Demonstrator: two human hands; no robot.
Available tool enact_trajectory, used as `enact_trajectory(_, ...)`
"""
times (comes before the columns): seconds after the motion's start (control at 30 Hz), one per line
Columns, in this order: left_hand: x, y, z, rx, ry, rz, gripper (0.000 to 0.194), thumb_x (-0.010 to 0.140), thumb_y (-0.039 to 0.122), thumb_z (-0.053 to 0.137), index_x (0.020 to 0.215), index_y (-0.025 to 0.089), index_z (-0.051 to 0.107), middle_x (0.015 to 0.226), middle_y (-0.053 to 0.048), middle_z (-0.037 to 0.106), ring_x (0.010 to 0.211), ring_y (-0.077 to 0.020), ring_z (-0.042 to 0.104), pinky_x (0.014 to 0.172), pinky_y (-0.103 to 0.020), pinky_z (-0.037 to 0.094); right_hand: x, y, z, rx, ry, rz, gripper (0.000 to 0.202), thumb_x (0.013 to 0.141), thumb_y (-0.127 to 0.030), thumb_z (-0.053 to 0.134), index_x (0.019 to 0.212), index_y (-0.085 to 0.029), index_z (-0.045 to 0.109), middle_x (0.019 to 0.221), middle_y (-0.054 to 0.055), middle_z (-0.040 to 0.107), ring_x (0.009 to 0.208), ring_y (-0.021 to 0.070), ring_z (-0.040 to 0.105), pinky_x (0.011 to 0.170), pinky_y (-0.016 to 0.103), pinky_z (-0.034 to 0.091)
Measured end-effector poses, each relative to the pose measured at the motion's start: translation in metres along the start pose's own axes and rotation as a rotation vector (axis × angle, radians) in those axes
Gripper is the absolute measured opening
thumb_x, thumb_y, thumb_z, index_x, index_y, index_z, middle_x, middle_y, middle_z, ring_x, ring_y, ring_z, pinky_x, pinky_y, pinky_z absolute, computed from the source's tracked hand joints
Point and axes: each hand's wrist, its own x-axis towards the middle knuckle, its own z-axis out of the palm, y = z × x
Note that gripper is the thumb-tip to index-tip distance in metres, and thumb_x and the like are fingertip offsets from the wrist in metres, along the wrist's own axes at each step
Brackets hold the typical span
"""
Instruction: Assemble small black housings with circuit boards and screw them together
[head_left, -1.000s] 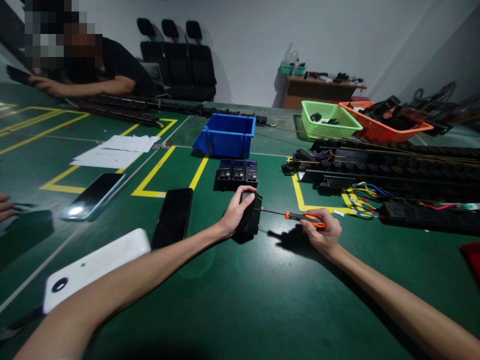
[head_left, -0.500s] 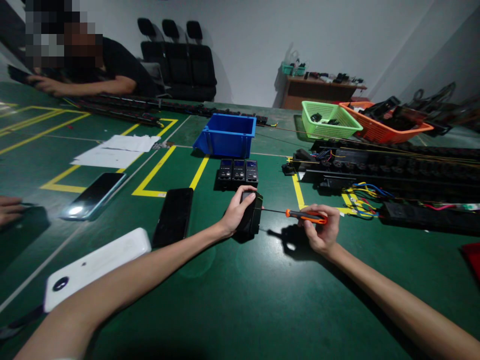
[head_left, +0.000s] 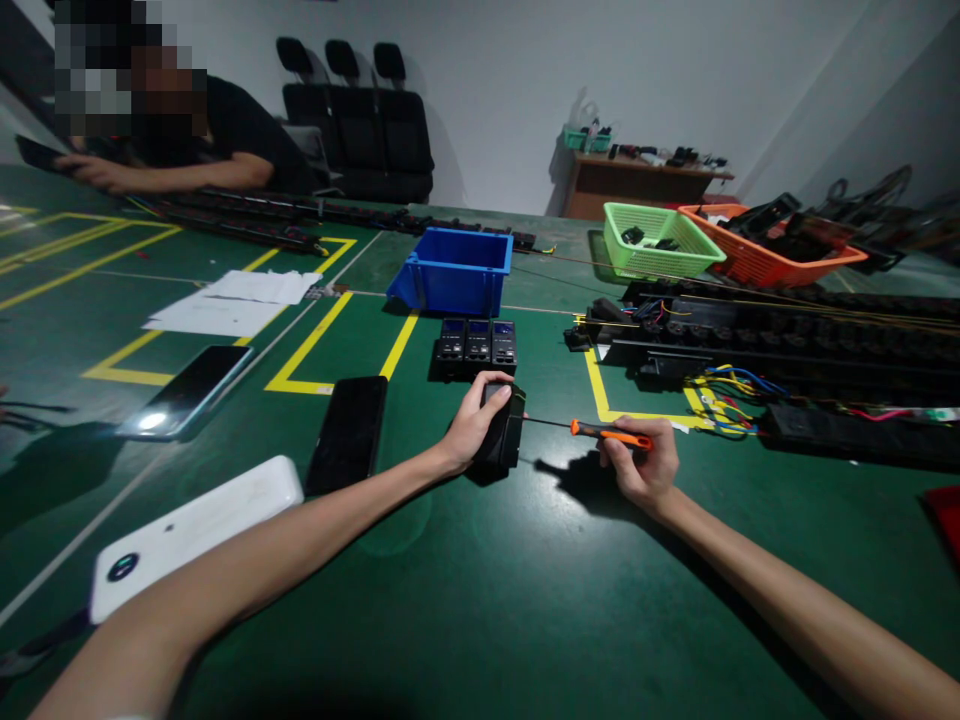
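My left hand [head_left: 475, 428] is closed around a small black box-shaped device [head_left: 501, 438], holding it on the green table. In my right hand [head_left: 646, 462] is a screwdriver [head_left: 611, 434] with an orange and dark grey handle. Its thin shaft points left and reaches the right side of the black device; the contact at the tip is too small to make out. Just behind the held device stand black modules [head_left: 478, 345] in a row, with small dark windows on their fronts.
Behind the modules is a blue bin [head_left: 459, 270]. Black rails with wires [head_left: 735, 325] lie to the right, near green [head_left: 660, 245] and orange [head_left: 795, 258] baskets. Phones [head_left: 347, 435], a white device [head_left: 196, 530] and papers [head_left: 232, 303] lie left. A person [head_left: 232, 140] leans on the far side.
My hands, the black device and the screwdriver stay almost in place; the fingers of my right hand shift slightly on the handle. At the left edge, another hand has mostly moved out of view.
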Motion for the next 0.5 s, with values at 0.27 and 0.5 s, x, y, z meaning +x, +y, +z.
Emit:
enact_trajectory(0.27,-0.001,0.003,0.002,-0.007,0.025,-0.023,0.045,0.081,0.050,0.063,0.111,0.022,0.045,0.077,0.000,0.060,0.060,-0.0147,0.064,0.049,-0.023,0.051,0.004,-0.006,-0.003,-0.209,0.044,-0.038,0.020,0.081,-0.029,0.068,0.096,-0.020,0.058,0.062,-0.003,0.061,0.045,0.0125,0.059,0.041,0.022,0.045)
enact_trajectory(0.5,-0.001,0.002,0.001,-0.006,0.010,-0.011,0.044,0.082,0.049,0.063,0.111,0.022,0.046,0.077,0.000,0.061,0.064,-0.0160,0.066,0.050,-0.023,0.051,0.010,-0.014,-0.003,-0.158,0.023,0.053,0.014,0.083,-0.028,0.067,0.090,-0.021,0.056,0.056,-0.005,0.058,0.041,0.0112,0.055,0.040,0.022,0.042)
